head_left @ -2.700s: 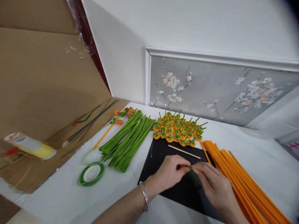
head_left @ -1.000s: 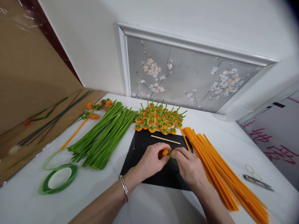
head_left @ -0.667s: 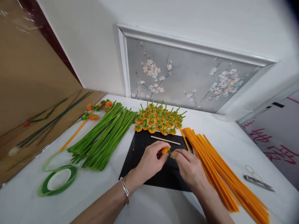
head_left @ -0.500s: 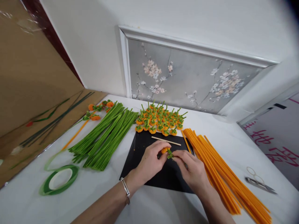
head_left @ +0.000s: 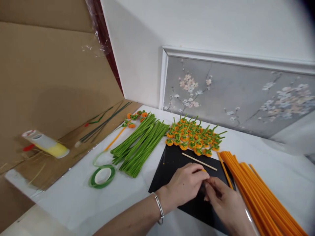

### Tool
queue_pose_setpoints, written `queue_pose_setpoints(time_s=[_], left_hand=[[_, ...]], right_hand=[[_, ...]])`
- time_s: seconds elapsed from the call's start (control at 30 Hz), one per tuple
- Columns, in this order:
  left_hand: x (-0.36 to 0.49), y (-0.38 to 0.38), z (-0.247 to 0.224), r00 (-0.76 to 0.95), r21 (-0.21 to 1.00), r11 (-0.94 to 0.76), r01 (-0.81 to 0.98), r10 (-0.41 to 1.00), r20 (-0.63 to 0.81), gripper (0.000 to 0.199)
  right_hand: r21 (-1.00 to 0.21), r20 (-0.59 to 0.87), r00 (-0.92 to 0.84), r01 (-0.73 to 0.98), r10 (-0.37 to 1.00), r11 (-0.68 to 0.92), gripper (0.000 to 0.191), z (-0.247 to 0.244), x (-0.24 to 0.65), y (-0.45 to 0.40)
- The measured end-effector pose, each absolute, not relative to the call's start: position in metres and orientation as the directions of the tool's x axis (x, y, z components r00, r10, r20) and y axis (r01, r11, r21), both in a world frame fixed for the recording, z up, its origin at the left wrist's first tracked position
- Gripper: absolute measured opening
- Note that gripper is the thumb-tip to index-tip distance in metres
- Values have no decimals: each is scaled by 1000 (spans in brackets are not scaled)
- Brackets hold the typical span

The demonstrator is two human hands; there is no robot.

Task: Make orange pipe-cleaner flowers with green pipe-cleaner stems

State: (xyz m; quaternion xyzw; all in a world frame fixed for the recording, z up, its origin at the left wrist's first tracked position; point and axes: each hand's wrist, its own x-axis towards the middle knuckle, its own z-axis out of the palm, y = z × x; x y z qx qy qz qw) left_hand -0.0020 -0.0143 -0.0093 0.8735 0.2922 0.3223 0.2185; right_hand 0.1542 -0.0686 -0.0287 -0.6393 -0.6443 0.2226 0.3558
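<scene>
Above a black mat (head_left: pixel 169 173), my left hand (head_left: pixel 184 183) is closed on a small orange pipe-cleaner ornament (head_left: pixel 203 170), of which only an orange bit shows past the fingers. My right hand (head_left: pixel 226 203) is pinched at the same spot, fingertips touching my left fingers; the green end it grips is hidden. A thin wooden stick (head_left: pixel 199 161) lies on the mat beyond my hands. Behind the mat stand several finished orange ornaments (head_left: pixel 183 147) with green stems. Orange pipe cleaners (head_left: pixel 261 193) lie in a bundle right of my right hand.
Green pipe cleaners (head_left: pixel 140 147) are piled left of the mat. Nearer the front lies a roll of green tape (head_left: pixel 112 173), its loose end joined to an orange strip. More orange pieces (head_left: pixel 132 125) sit at the back. A yellow-and-white tube (head_left: pixel 49 146) rests on cardboard at far left.
The view has swung left, so the tube has come into sight and the scissors have gone out. My hands have closed together and turned, covering most of the ornament.
</scene>
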Motion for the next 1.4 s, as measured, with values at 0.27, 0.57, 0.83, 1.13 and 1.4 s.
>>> queue_pose_setpoints(time_s=[0.27, 0.57, 0.83, 1.13, 1.4], left_hand=[[-2, -10, -14, 585, 594, -714, 372, 677, 448, 24], [-2, -6, -16, 571, 621, -715, 322, 669, 475, 22], [-2, -6, -16, 530, 677, -678, 287, 701, 477, 26], [0, -6, -12, 482, 800, -561, 212, 772, 414, 31], [1, -7, -14, 483, 821, -543, 179, 775, 408, 31]], right_hand=[[-512, 423, 25, 832, 906, 216, 21, -29, 154, -66], [-285, 514, -211, 872, 831, 398, 35, -37, 163, -66], [-171, 510, -287, 890, 811, 423, 35, -26, 161, -68], [-686, 281, 34, 706, 959, 176, 30, -23, 165, -67], [-944, -183, -86, 295, 979, -151, 38, -23, 159, -62]])
